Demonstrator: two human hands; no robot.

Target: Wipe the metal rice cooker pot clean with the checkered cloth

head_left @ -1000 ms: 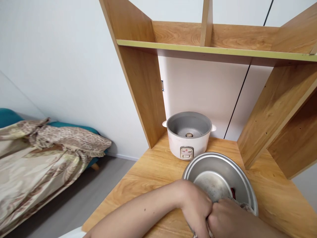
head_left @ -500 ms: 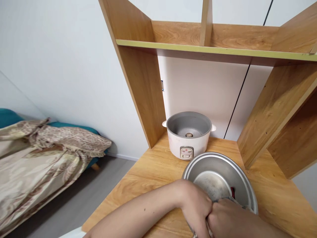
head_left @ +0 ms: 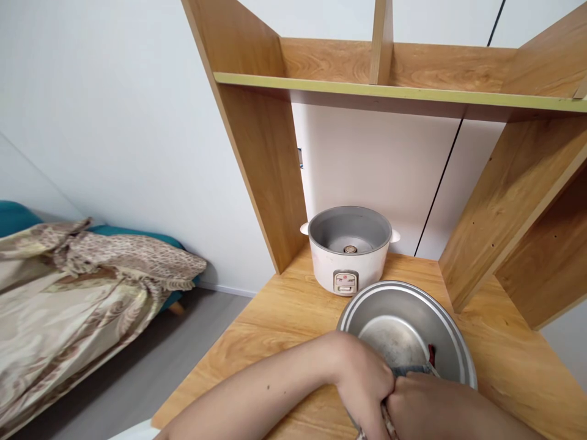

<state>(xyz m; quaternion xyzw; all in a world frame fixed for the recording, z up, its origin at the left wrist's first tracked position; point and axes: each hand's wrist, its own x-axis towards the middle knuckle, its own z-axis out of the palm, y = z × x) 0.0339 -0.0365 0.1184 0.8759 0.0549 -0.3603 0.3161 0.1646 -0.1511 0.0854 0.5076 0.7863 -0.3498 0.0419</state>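
Note:
My left hand (head_left: 365,374) is closed at the near rim of a round silver metal pot (head_left: 393,341), knuckles up. Pressed against it, my right hand (head_left: 419,400) is closed too, over the pot's near right side. A cloth (head_left: 409,370) is bunched between them: a grey-blue part with a small red strip shows inside the pot, and a patterned part pokes out below the fingers. The fingertips and most of the cloth are hidden. Behind the pot stands a white rice cooker (head_left: 347,266), lidless, with a grey interior and a front switch.
The wooden desk (head_left: 247,342) carries the pot and cooker. A wooden shelf (head_left: 389,91) spans above them, with side panels (head_left: 261,177) left and right. On the left, a teal sofa (head_left: 137,235) is draped with a patterned cover (head_left: 123,263).
My right hand has shifted slightly downward, and more of the grey-blue cloth shows beside it. My left hand has barely moved; the pot and rice cooker stay in place.

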